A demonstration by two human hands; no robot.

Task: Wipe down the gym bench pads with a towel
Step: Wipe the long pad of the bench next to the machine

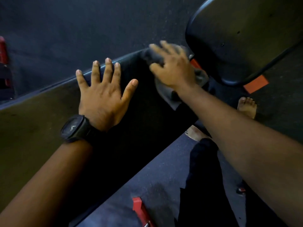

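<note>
**Towel works the bench pad's end**

Right hand (pixel 173 69), blurred, clutches the grey towel (pixel 153 58) at the long pad's (pixel 41 120) far-end corner. Left hand (pixel 103 99) lies flat mid-pad, fingers spread. Firm, overlapping strokes should cover that edge before the seat pad (pixel 246 38).

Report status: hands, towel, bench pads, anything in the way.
Left hand flat on long pad, fingers spread. Right hand on grey towel at pad's end, blurred, grip unclear. No hand on second pad. Nothing blocks the wipe.
</note>
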